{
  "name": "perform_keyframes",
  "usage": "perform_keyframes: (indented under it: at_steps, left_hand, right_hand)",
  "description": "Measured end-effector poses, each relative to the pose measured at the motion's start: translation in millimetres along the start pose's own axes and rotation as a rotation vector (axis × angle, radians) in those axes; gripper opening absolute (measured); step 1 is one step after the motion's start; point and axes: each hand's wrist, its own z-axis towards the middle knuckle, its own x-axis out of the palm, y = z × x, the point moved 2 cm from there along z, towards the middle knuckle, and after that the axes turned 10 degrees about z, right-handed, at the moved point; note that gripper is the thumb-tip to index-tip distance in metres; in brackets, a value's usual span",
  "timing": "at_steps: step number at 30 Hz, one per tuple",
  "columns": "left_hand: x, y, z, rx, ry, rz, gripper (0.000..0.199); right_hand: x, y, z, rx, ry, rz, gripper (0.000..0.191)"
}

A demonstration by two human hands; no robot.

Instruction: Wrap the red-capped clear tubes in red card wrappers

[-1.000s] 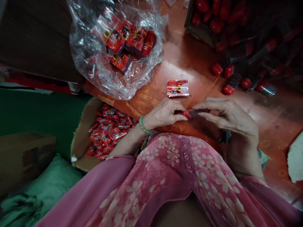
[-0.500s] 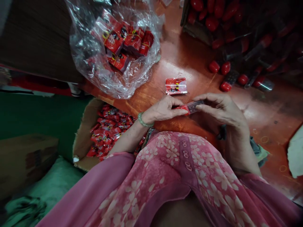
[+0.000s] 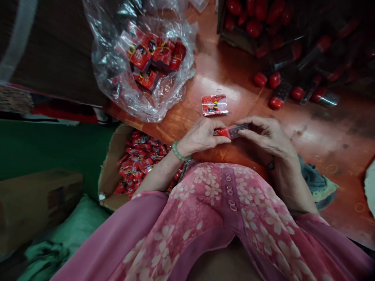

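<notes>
Both my hands meet over the table around a small clear plastic tube [image 3: 238,131] with dark contents and red printed wrapping at its left end. My left hand [image 3: 202,136] pinches the red end between thumb and fingers. At the clear end, my right hand [image 3: 268,136] grips it with thumb and fingertips. Whether the red part is a loose sleeve or a cap under a label, I cannot tell. Just beyond my hands lies a flat stack of shiny red printed sleeves [image 3: 215,105].
A clear plastic bag [image 3: 159,111] holds banded bundles of red sleeves at the back left. Red-capped tubes [image 3: 277,102] lie at the right, near a dark box full of them. An open carton [image 3: 109,171] of red wrapped pieces stands below left. Cloth [image 3: 315,179] lies by my right forearm.
The view has shifted slightly. My hands keep hold of the tube, which lies a little more level than before. The stack and bag stay in place.
</notes>
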Motion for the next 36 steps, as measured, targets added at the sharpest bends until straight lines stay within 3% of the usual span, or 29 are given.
perform_keyframes:
  at_steps: [5, 7, 14, 20, 22, 25, 28, 31, 36]
  left_hand:
    - [8.5, 7, 4, -0.051, 0.29, -0.191, 0.041]
    - [9.4, 5, 4, -0.04, 0.299, -0.154, 0.042]
    - [13.6, -19, -1, -0.056, 0.039, 0.179, 0.022]
    - [5.1, -9, -5, -0.05, -0.067, 0.139, 0.042]
    - [-2.3, -1, -8, -0.044, -0.155, -0.007, 0.055]
    - [-6.0, 10, -10, -0.037, -0.319, -0.445, 0.069]
    - [6.0, 14, -6, -0.105, -0.379, -0.768, 0.064]
    - [22.1, 9, 2, -0.176, -0.407, -0.892, 0.055]
    - [28.1, 4, 14, -0.202, -0.604, -1.0, 0.05]
  right_hand:
    - [3, 6, -4, -0.036, 0.093, 0.02, 0.023]
    - [4, 6, -5, -0.028, 0.106, 0.026, 0.023]
    - [8, -12, -9, 0.235, 0.009, 0.326, 0.03]
    - [4, -13, -13, 0.124, -0.128, 0.305, 0.023]
    - [5, -14, -14, 0.134, -0.18, 0.403, 0.026]
    - [12, -17, -10, 0.135, -0.276, 0.56, 0.035]
    - [23, -18, -2, 0.095, -0.352, 0.616, 0.041]
    - [34, -14, 8, 0.067, -0.371, 0.596, 0.043]
    - [47, -7, 18, 0.018, -0.363, 0.525, 0.041]
